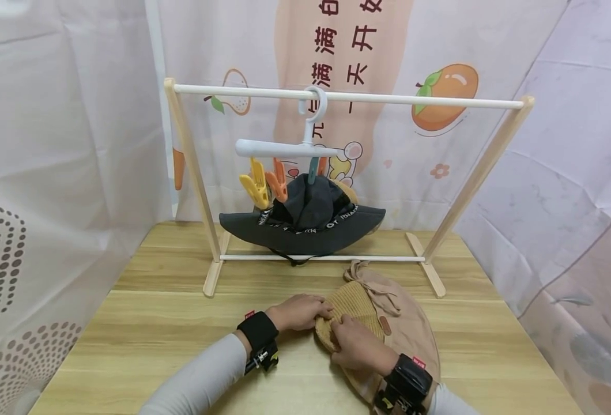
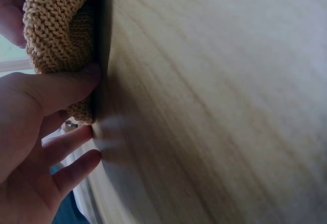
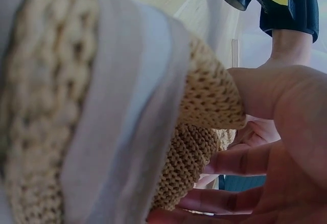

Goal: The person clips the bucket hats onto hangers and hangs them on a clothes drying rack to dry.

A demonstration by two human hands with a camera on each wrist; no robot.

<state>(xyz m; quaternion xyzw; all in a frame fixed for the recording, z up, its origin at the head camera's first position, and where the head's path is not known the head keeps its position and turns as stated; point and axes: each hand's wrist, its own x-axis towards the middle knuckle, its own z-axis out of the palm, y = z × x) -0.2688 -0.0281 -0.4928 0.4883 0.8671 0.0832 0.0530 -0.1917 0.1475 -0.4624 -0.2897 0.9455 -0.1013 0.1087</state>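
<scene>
A sun hat (image 1: 409,328) lies on the table right of the middle, with a tan knitted crown, a wide beige cloth brim, a tie cord and a small brown tag. At the left end of the crown, my left hand (image 1: 300,312) pinches the knit edge. In the left wrist view, the thumb lies over the knit (image 2: 56,24), with two fingers spread below. My right hand (image 1: 359,344) grips the crown's near side. In the right wrist view, a fold of knit (image 3: 209,88) sits between thumb and fingers, beside a pale inner band (image 3: 117,101).
Behind the hands stands a wooden rack (image 1: 466,178) with a white top bar (image 1: 388,98). A white hanger (image 1: 285,148) hangs from it. Yellow, orange and teal clips (image 1: 313,170) are on the hanger, and a black bucket hat (image 1: 305,233) hangs below. A printed curtain (image 1: 492,46) closes the back.
</scene>
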